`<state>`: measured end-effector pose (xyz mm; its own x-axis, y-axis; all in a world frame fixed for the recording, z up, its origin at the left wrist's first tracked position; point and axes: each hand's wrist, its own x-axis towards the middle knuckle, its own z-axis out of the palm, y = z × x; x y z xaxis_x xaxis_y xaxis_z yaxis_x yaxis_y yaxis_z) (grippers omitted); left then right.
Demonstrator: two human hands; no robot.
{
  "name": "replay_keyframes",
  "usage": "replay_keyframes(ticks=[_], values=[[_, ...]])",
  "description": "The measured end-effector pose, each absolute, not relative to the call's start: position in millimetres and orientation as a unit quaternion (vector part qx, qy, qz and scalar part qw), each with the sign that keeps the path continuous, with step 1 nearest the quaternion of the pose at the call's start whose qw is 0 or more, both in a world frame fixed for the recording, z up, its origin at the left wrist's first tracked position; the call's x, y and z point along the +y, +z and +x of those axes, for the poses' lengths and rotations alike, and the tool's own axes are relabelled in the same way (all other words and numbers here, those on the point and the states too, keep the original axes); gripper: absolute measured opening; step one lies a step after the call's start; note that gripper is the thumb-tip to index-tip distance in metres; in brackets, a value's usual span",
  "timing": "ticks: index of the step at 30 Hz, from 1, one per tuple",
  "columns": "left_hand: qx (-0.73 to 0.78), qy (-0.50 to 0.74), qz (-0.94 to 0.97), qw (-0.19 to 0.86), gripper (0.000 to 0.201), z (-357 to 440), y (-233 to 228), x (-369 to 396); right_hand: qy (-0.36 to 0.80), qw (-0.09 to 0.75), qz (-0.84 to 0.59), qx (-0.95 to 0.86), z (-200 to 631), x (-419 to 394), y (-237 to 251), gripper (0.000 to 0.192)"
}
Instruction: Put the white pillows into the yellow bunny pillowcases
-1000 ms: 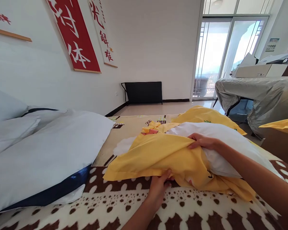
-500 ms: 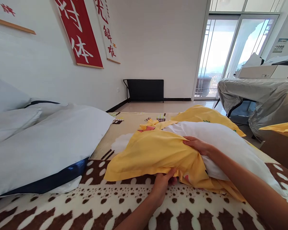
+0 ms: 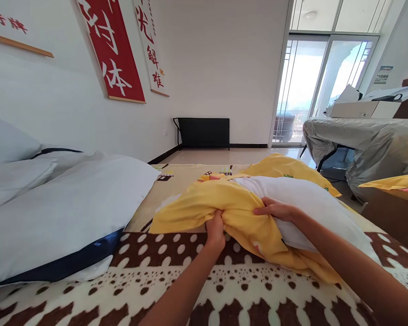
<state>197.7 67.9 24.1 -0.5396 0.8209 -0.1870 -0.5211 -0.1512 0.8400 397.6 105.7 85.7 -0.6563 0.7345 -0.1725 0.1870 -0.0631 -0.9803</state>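
Observation:
A white pillow (image 3: 313, 203) lies on the bed, its left end inside a yellow pillowcase (image 3: 190, 201) that is bunched and wrinkled. My left hand (image 3: 216, 230) is closed on the near edge of the pillowcase, fingertips tucked into a fold and partly hidden. My right hand (image 3: 275, 209) grips the pillowcase where the yellow cloth meets the white pillow, thumb on the cloth. The pillowcase's left part lies flatter, past my left hand, while loose yellow cloth trails toward the lower right under the pillow.
White pillows (image 3: 71, 208) with dark blue trim lie on the left. A brown and cream patterned blanket (image 3: 190, 276) covers the bed. More yellow cloth (image 3: 285, 167) lies behind the pillow. A plastic-covered table (image 3: 367, 133) holding a white box (image 3: 353, 108) stands at right.
My left hand has moved up and slightly left, pulling the pillowcase's near edge up into a bunch. My right hand keeps its grip nearly in place. The view has tilted slightly upward.

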Motion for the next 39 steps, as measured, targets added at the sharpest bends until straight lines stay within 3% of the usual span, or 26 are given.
replay_keyframes(ticks=[3,5,8,16,20,24,27,34,39], values=[[0.454,0.775,0.141,0.416,0.018,171.2,56.6,102.0,0.647,0.306,-0.357,-0.601,387.5,99.4,107.8,0.029],[0.469,0.78,0.109,0.4,0.019,152.4,62.8,115.5,0.67,0.282,-0.32,-0.608,375.4,97.3,113.4,0.029],[0.497,0.768,0.074,0.397,0.022,135.4,43.6,111.2,0.675,0.226,-0.307,-0.632,353.4,101.4,107.5,0.028],[0.468,0.628,0.268,0.561,0.043,170.1,-29.8,45.0,0.584,0.28,-0.399,-0.649,329.1,151.1,107.3,0.024],[0.47,0.596,0.376,0.531,0.04,191.6,-24.7,40.4,0.552,0.307,-0.376,-0.678,330.6,171.5,97.0,0.02],[0.489,0.562,0.457,0.486,0.046,213.6,-23.6,38.4,0.591,0.321,-0.347,-0.653,331.4,174.3,60.6,0.021],[0.504,0.52,0.484,0.491,0.039,232.9,-33.0,39.9,0.627,0.343,-0.338,-0.612,331.9,173.2,38.9,0.03],[0.492,0.417,0.544,0.537,0.016,236.3,-22.9,41.0,0.649,0.41,-0.359,-0.532,345.9,179.3,38.4,0.023],[0.449,0.367,0.484,0.655,0.039,180.6,-11.2,19.5,0.661,0.411,-0.36,-0.514,354.9,169.2,49.6,0.019]])
